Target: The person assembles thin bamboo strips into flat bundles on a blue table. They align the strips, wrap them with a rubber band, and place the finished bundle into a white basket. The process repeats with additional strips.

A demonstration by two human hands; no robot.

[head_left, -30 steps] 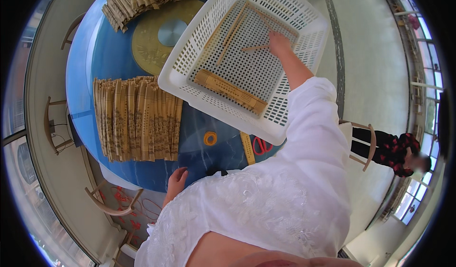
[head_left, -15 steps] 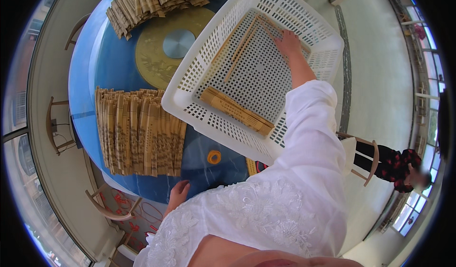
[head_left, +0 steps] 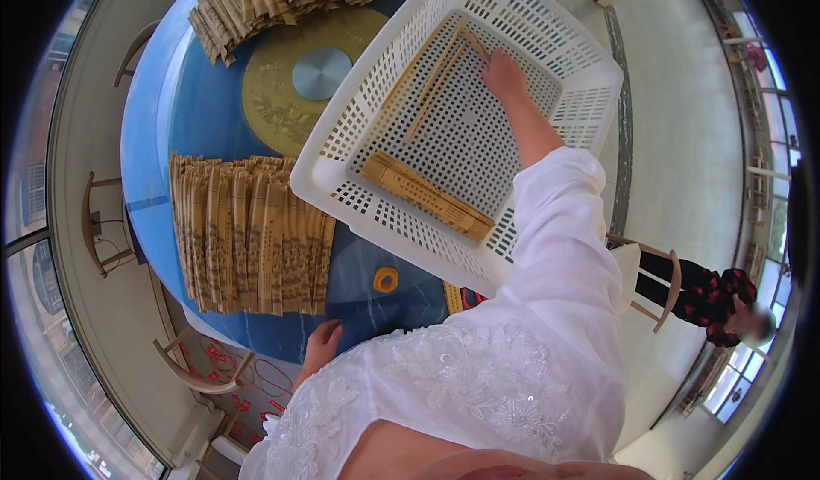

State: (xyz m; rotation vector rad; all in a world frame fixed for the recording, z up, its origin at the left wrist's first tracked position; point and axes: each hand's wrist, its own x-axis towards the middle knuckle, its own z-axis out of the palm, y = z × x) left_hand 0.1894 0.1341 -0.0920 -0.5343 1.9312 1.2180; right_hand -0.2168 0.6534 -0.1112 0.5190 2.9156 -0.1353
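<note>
Thin, straight, tan wooden-looking strips (head_left: 424, 114): at the picking-up stage, by the look of it

Lying on the holed floor of a big white plastic basket (head_left: 306, 166), mostly toward the far left side. Reaching right in with the right hand (head_left: 506, 74), back of it up, fingertips at one end of a strip. Touching, most likely, but can't tell about a proper pinch with the fingers mostly tucked out of view. As for the left hand (head_left: 323, 342), just beside the near edge of a round, blue, marble-patterned table (head_left: 359, 262), fingers loosely curled, nothing visible in the grasp. No way to tell about fingertips meeting thumb.

Would call this the gathering step. Also in the basket, by the near wall: a flat tan bundle of printed slats (head_left: 427, 196), well apart from the hand. Outside, to the left: a long packed row of similar tan printed pieces (head_left: 252, 237), plus a yellow ring-shaped roll (head_left: 386, 280) near the basket.

Next move, at a guess: calls for a firm thumb-and-finger pinch close to the strip's end, then a clean lift without dragging neighbouring strips along. Easy to snag an end in those holes, so probably worth tilting up first.
</note>
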